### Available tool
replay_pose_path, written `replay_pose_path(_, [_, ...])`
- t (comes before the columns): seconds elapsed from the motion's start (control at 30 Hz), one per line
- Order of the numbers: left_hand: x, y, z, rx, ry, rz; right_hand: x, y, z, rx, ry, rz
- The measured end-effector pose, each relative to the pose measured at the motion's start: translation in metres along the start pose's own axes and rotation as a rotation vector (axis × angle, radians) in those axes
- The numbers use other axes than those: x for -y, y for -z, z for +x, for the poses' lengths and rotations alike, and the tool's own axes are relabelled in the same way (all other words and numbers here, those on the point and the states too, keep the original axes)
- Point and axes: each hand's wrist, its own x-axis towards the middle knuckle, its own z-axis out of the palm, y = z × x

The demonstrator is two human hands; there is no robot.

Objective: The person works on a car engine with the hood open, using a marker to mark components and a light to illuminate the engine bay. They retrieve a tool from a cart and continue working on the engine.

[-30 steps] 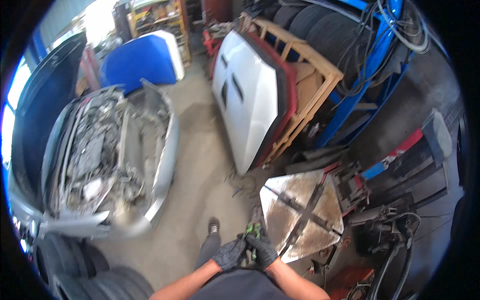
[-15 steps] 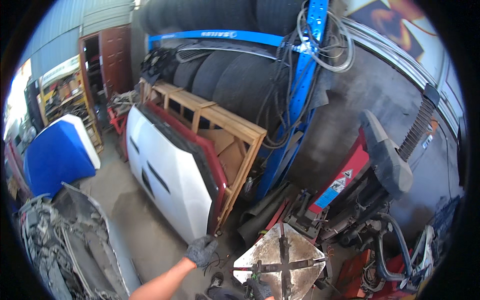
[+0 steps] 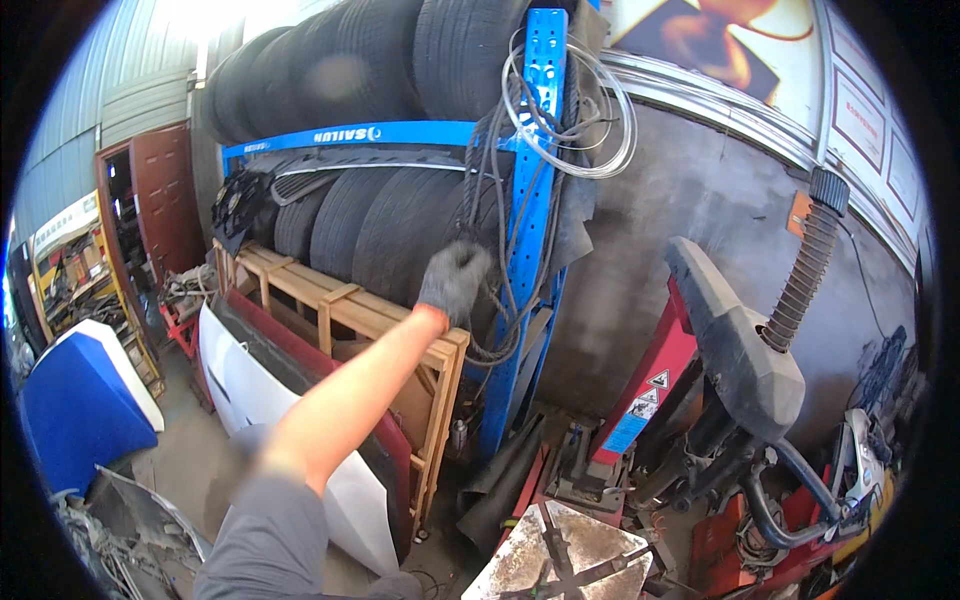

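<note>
My left hand, in a dark grey work glove, reaches up and forward at the end of my stretched arm. Its fingers look curled in front of the lower tyres, where black cables hang down from a blue rack post. The cables meet the glove at its top; whether the fingers grip them is hidden. My right hand is out of view. Low in the picture, the metal turntable of a tyre-changing machine shows worn, dirty plates with dark clamp slots.
A wooden crate frame stands below the tyres, with a white car bonnet leaning against it. A blue bonnet leans at far left. The machine's red column and grey arm rise at right.
My left hand has risen from beside the white bonnet's lower corner to the hanging cables. My view has tilted up and turned right. My right hand has left the picture.
</note>
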Motion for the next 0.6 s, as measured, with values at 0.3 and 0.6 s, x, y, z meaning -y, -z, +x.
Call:
replay_pose_path(0.3, [-0.015, -0.056, 0.2, 0.036, 0.012, -0.209, 0.005, 0.007, 0.044, -0.262, 0.177, -0.535])
replay_pose_path(0.6, [-0.101, -0.077, 0.242, -0.498, -0.905, 0.323, 0.059, 0.007, 0.136, -0.23, -0.495, 0.104])
